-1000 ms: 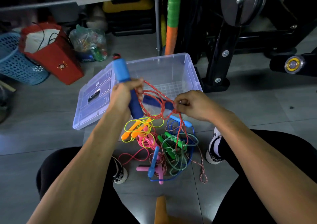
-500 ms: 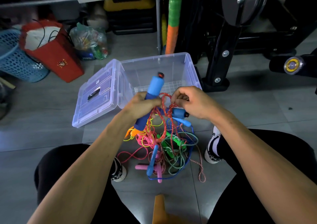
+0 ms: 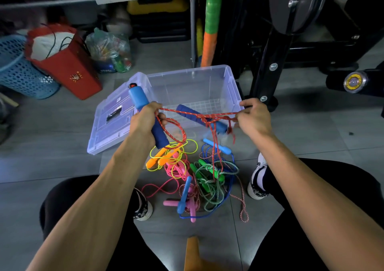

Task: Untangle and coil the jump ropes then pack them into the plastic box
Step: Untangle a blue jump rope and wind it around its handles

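— Jump ropes, head view: where do they lie?

— Most sit in a tangled pile on the grey tile floor, between the person's two shoes and just in front of the plastic box. Yellow, pink, green and blue cords overlap there, with orange, pink, green and light-blue handles mixed in.

— And the one being handled?

— The red rope is lifted above the pile. It is stretched nearly level between both hands, in front of the box's near wall. One strand drops from it down into the heap.

— Left hand?

— The left hand is curled round a blue handle, tilted, with its light-blue end up and its dark end down. A loop of red rope hangs below that fist.

— Right hand?

— The right hand pinches the red rope at its far end, fingers bent around the cord. A second blue handle hangs slanted in the span, with the rope knotted around it.

— The box?

— Clear, open, nothing visible inside but its gridded bottom. Its lid lies flat on the floor, touching the box's left side.

— Surroundings?

— A red bag and a blue basket stand far left; a black machine frame stands behind the box.
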`<state>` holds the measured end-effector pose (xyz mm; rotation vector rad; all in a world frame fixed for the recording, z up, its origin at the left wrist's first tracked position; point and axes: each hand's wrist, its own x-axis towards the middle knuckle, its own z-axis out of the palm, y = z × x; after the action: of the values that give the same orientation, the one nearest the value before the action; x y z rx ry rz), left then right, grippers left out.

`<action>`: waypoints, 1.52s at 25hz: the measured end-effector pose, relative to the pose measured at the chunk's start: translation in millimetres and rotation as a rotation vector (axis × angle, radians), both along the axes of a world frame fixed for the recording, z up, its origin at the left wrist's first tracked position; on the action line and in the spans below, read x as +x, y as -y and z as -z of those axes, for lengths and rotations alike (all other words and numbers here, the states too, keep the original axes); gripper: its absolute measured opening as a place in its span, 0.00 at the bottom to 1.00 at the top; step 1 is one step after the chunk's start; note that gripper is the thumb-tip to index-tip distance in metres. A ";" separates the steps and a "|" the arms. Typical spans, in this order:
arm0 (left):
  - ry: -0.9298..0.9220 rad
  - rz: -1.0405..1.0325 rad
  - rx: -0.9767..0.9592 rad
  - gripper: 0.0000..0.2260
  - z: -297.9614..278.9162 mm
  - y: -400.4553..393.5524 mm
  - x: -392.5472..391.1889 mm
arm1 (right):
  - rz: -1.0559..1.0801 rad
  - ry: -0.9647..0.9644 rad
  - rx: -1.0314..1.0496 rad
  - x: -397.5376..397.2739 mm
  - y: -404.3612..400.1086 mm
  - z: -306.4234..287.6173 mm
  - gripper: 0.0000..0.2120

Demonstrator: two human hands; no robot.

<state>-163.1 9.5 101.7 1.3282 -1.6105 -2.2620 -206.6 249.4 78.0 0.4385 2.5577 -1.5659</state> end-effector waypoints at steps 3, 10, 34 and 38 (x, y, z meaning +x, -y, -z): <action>0.004 -0.132 -0.021 0.05 1.7 10.3 -0.7 | -0.030 -0.125 0.121 1.1 -2.7 -2.7 0.15; -0.133 0.082 0.215 0.09 -13.8 -11.4 4.8 | -0.121 0.138 -0.399 8.2 19.3 -10.0 0.14; -0.104 0.404 -0.105 0.06 -3.6 -13.2 8.3 | -0.675 -0.006 0.338 14.9 13.2 9.7 0.20; -0.061 0.305 -0.113 0.05 -0.2 2.3 6.8 | -0.428 0.002 0.159 3.5 2.8 3.9 0.17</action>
<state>-156.3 7.2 101.9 1.0376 -2.0043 -2.2991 -203.1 246.6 74.2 -0.0948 2.5584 -1.2167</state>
